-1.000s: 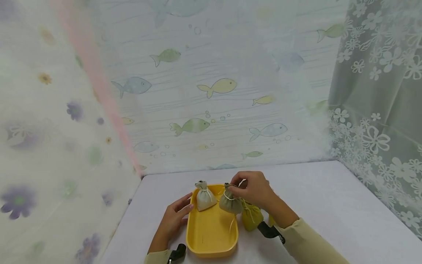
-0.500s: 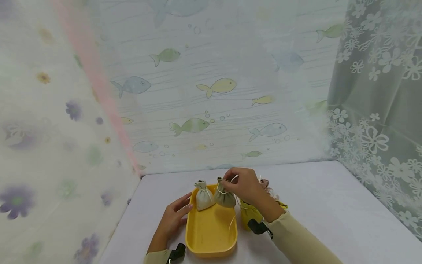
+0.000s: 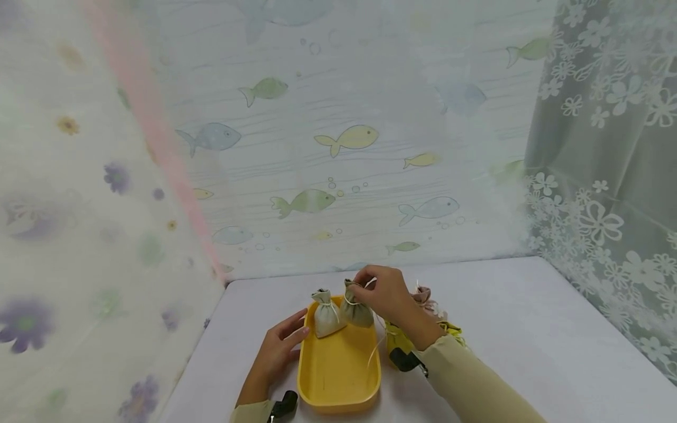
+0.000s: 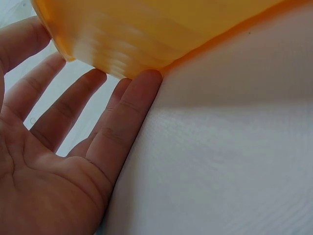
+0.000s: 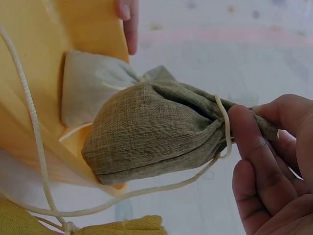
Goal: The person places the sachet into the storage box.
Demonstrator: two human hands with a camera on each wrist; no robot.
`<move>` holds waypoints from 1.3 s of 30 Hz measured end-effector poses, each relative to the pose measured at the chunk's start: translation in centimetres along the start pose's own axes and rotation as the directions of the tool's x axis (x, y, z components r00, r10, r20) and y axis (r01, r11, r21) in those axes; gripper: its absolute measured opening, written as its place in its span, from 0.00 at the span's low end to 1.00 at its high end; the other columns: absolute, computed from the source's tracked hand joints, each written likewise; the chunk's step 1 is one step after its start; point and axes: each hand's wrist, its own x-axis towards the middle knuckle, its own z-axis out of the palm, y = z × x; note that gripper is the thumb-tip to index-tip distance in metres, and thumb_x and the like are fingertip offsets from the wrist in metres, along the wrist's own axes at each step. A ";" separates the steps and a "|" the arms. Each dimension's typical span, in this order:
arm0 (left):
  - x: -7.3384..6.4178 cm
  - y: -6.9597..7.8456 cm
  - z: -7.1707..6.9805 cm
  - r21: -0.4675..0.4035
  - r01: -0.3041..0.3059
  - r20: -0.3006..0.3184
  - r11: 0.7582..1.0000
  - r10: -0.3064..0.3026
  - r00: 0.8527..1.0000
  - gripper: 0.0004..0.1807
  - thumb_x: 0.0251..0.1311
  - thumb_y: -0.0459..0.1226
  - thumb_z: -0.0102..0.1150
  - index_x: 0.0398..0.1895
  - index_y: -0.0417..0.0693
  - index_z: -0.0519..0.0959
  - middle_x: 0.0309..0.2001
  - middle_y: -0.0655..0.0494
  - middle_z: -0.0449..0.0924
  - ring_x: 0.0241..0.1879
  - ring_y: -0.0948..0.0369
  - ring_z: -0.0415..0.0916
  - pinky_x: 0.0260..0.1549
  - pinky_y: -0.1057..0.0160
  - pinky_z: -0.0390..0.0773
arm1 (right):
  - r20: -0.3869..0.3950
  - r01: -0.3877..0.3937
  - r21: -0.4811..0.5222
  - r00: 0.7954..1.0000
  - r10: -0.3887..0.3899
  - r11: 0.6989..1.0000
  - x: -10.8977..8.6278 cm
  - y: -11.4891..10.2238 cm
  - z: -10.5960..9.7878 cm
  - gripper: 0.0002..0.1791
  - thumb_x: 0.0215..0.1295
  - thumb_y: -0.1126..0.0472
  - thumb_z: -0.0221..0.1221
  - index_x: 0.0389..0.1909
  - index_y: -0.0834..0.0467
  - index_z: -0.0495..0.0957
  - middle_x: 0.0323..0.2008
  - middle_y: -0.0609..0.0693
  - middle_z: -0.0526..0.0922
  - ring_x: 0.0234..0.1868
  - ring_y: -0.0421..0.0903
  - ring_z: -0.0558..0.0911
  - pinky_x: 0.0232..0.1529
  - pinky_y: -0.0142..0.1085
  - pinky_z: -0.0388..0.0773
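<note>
My right hand (image 3: 387, 294) pinches the gathered neck of a grey-green drawstring pouch (image 3: 357, 314), held at the far right part of a yellow tray (image 3: 338, 376). Seen from the right wrist, the pouch (image 5: 151, 132) has a full body, and its cream cord (image 5: 142, 193) trails toward a yellow pouch (image 5: 117, 227). A whitish pouch (image 3: 326, 321) sits in the tray's far left corner, beside the held one. At the tray's left side my left hand (image 3: 278, 346) rests with extended fingers; the left wrist view shows fingertips (image 4: 149, 78) against the tray's wall.
Right of the tray, partly behind the right forearm, lie a yellow pouch (image 3: 396, 339), more yellow cloth (image 3: 451, 330) and a pink pouch (image 3: 422, 295). The white table (image 3: 508, 329) meets a fish-print curtain (image 3: 296, 247) at the back.
My right hand has carried the grey-green pouch left and away from me, next to the whitish pouch. The pink pouch has come into view behind the arm. My left hand stays put.
</note>
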 end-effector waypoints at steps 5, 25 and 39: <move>0.2 -0.2 0.0 -0.002 0.006 -0.001 1.000 -0.006 1.000 0.36 0.62 0.55 0.70 0.74 0.66 0.73 0.74 0.46 0.70 0.70 0.46 0.73 0.53 0.52 0.86 | 0.018 -0.031 0.015 0.999 0.030 0.999 0.5 0.3 0.5 0.04 0.67 0.54 0.69 0.35 0.47 0.84 0.30 0.39 0.86 0.28 0.33 0.86 0.31 0.30 0.85; -0.3 0.0 0.2 -0.002 -0.003 -0.023 1.000 0.003 1.000 0.34 0.62 0.53 0.70 0.73 0.66 0.74 0.73 0.45 0.72 0.67 0.47 0.76 0.51 0.52 0.87 | -0.037 -0.091 -0.015 0.995 0.091 0.996 0.3 0.6 2.0 0.05 0.67 0.54 0.69 0.33 0.49 0.83 0.30 0.41 0.83 0.27 0.34 0.83 0.28 0.31 0.84; -0.3 -0.2 0.1 -0.005 -0.006 -0.008 1.000 0.006 1.000 0.35 0.63 0.53 0.70 0.73 0.65 0.73 0.73 0.44 0.71 0.68 0.48 0.75 0.52 0.52 0.87 | -0.014 -0.146 -0.051 0.989 0.146 0.988 0.1 2.0 2.6 0.06 0.66 0.54 0.70 0.33 0.49 0.84 0.29 0.41 0.84 0.29 0.37 0.83 0.29 0.31 0.84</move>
